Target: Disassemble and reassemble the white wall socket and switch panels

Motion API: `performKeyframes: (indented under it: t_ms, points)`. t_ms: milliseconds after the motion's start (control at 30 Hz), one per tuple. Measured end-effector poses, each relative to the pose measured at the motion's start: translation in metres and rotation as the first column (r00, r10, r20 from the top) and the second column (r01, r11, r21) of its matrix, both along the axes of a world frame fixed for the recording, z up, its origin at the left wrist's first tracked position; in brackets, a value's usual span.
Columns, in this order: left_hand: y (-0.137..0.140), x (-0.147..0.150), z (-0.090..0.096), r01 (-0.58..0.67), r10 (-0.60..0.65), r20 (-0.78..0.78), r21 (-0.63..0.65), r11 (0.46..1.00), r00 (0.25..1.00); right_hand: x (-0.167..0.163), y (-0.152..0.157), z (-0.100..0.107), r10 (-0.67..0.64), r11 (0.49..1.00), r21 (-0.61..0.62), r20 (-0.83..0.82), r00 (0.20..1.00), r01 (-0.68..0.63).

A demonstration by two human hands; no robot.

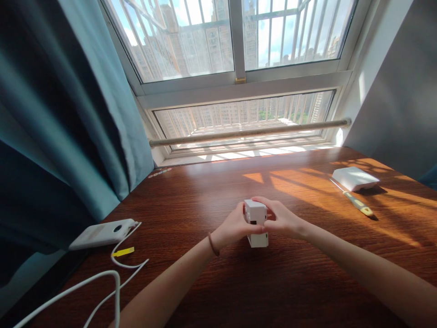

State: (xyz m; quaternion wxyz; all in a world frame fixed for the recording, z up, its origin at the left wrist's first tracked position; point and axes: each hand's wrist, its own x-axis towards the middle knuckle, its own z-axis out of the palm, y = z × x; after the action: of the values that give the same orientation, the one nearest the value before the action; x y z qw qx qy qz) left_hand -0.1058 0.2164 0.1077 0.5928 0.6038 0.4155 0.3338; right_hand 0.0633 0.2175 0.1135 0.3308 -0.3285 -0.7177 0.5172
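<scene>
A small white box-shaped device [256,210] stands upright on the wooden table, with small dark openings on the side facing me. My left hand [239,225] grips it from the left, its thumb lying across the front. From the right, my right hand [282,219] closes round it too, fingers over the top and far side, thumb near the front. The two thumbs nearly meet at the middle of the device. Its lower part [258,240] shows below the thumbs. My fingers hide the back and much of the sides.
On the right, a screwdriver [358,203] with a grey and yellow handle lies beside a white box-like piece [355,177]. At left are a white oblong device [102,233], a white cable [118,282] and its yellow tag [124,251]. Blue curtains [85,100] hang at the table's left edge.
</scene>
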Motion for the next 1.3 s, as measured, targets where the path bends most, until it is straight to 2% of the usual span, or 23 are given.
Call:
performKeyframes:
  t_ms: [133, 267, 333, 400, 467, 533, 800, 933, 1100, 1300]
  points:
    - [0.004, -0.004, -0.008, 0.011, -0.01, -0.036, 0.043, 0.999, 0.999, -0.001, -0.001, 0.003, -0.012, 0.999, 0.037, 0.002, 1.0, 0.011]
    - [0.004, -0.002, -0.008, 0.029, -0.029, -0.005, 0.058, 0.998, 1.0, -0.003, -0.003, 0.004, -0.041, 0.998, 0.043, -0.005, 0.999, 0.041]
    - [0.0, 0.0, -0.005, 0.032, -0.034, 0.04, 0.057, 0.998, 0.999, -0.005, -0.006, 0.003, -0.091, 0.99, 0.108, 0.022, 0.996, 0.088]
    - [-0.005, 0.002, -0.003, 0.026, -0.031, 0.07, 0.075, 0.997, 0.997, -0.006, -0.01, 0.003, -0.144, 0.966, 0.227, 0.067, 0.987, 0.126]
    - [-0.009, 0.002, -0.001, 0.014, -0.022, 0.075, 0.11, 0.994, 0.997, -0.006, -0.013, 0.003, -0.167, 0.935, 0.333, 0.107, 0.98, 0.123]
    - [-0.01, 0.001, -0.001, 0.015, -0.023, 0.057, 0.138, 0.99, 0.998, -0.005, -0.014, 0.002, -0.141, 0.924, 0.373, 0.125, 0.982, 0.086]
    - [-0.005, -0.004, -0.003, 0.071, -0.079, 0.05, 0.151, 0.986, 0.996, 0.001, -0.003, 0.007, 0.039, 0.935, 0.349, 0.066, 0.997, -0.059]
    - [-0.005, -0.005, 0.001, 0.079, -0.092, 0.053, 0.211, 0.974, 0.994, 0.004, -0.001, 0.012, 0.042, 0.93, 0.358, 0.114, 0.993, -0.081]
    - [-0.009, -0.005, 0.005, 0.123, -0.137, 0.061, 0.197, 0.973, 0.989, 0.005, 0.002, -0.001, 0.06, 0.954, 0.288, 0.087, 0.994, -0.083]
    - [-0.008, -0.002, 0.006, 0.06, -0.07, 0.052, 0.174, 0.983, 0.996, 0.005, 0.005, -0.006, 0.038, 0.971, 0.235, 0.045, 0.998, -0.048]
